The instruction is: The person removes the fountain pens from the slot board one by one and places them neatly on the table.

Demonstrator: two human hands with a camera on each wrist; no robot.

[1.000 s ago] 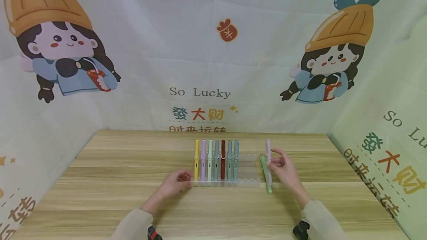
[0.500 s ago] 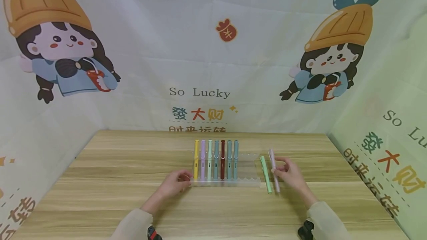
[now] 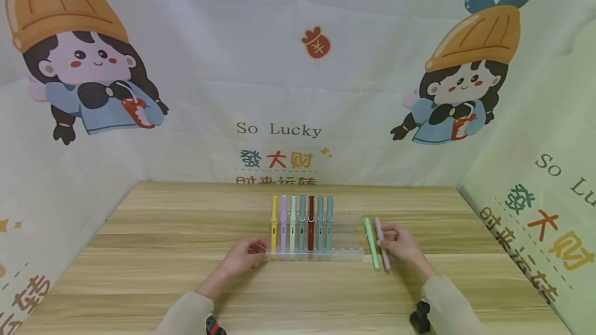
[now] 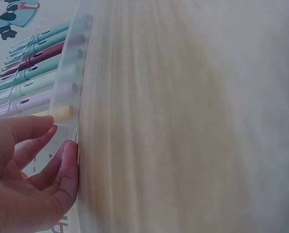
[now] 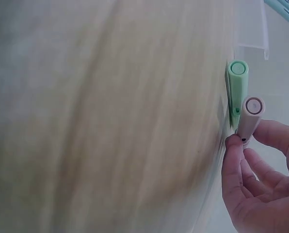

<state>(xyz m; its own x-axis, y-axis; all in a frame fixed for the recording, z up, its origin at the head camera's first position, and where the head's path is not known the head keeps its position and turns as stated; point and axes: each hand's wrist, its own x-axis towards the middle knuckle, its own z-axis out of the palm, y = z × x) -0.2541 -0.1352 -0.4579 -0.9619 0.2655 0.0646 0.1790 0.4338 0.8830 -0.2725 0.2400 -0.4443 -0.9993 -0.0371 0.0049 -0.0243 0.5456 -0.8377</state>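
A clear pen rack (image 3: 316,256) holds several pens side by side: yellow, lilac, mint, blue-green and a dark red pen (image 3: 311,224). At its left end, my left hand (image 3: 243,258) grips the corner with thumb and fingers, as the left wrist view shows. My right hand (image 3: 404,246) pinches a pale pinkish-lilac pen (image 5: 251,114) between thumb and fingertips, low at the table. Just left of that pen, a green pen (image 3: 371,244) lies slanted on the wood beside the rack's right end. In the right wrist view, the lilac pen's end partly overlaps the green pen (image 5: 238,82).
The right part of the rack has bare notches (image 3: 346,250). The wooden table (image 3: 298,299) runs back to a printed cloth backdrop (image 3: 209,92) with cartoon figures, which also hangs along both sides.
The lilac pen, first overlapping the green pen, moved right and down with my right hand, then slightly back left, now nearly parallel beside the green one. My left hand stayed still.
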